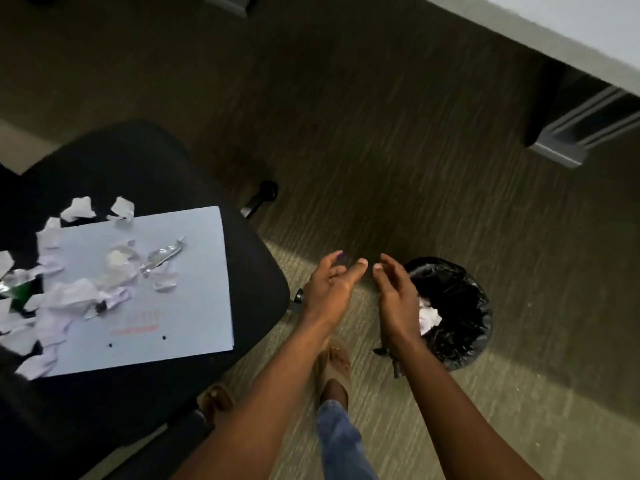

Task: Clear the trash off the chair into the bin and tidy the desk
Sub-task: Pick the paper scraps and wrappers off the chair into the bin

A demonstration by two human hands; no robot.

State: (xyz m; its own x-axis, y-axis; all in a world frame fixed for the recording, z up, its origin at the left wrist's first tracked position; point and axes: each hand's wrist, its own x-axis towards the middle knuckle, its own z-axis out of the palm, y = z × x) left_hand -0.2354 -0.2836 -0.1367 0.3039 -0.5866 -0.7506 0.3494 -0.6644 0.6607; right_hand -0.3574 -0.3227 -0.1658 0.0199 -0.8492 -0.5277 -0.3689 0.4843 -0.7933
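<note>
A black office chair point(145, 161) stands at the left. On its seat lies a pale blue folder point(187, 289) strewn with torn white paper scraps point(79, 296) and a clear plastic wrapper point(162, 254). More scraps lie at the seat's left edge. A small bin lined with a black bag point(460, 317) stands on the floor at the right, with crumpled white paper point(429, 315) inside. My left hand point(332, 289) and my right hand point(394, 292) hover side by side between chair and bin, both empty with fingers apart. The right hand is over the bin's left rim.
The floor is grey-brown carpet point(381, 150). A white desk edge point(540, 39) crosses the upper right, with a grey metal desk leg point(581, 129) below it. Chair base casters point(266, 192) stick out near the seat. My feet in sandals point(334, 368) stand below the hands.
</note>
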